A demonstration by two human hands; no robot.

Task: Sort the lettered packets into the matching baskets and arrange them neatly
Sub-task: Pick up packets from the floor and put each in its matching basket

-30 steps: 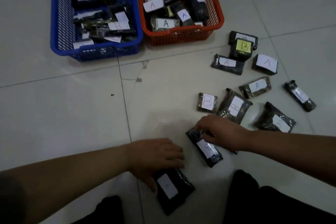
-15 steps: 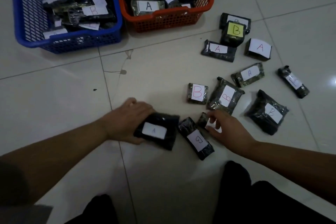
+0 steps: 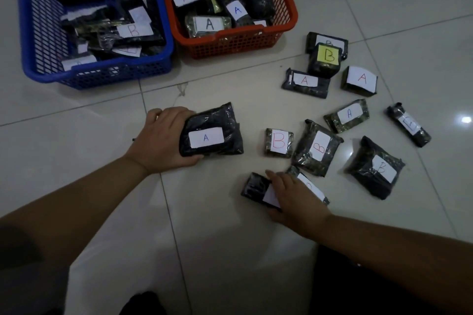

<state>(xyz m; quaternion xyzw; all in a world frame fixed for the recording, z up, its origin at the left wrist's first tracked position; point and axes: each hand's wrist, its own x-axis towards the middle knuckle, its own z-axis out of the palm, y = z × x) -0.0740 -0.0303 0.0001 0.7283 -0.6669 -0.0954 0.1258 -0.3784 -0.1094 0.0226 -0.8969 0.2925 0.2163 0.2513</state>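
Both arms bare all the way up, no sleeves showing, nothing on the wrists or fingers of the left hand point(image 3: 163, 139) or right hand point(image 3: 294, 197). Legs in dark, pretty much black trousers point(image 3: 371, 286), knees poking in at the bottom edge.

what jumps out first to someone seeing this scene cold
Two baskets stand at the top: a blue basket with B packets on the left, an orange basket with A packets beside it. The left hand grips an A packet mid-floor. The yellow B label stands out among loose packets on the right.
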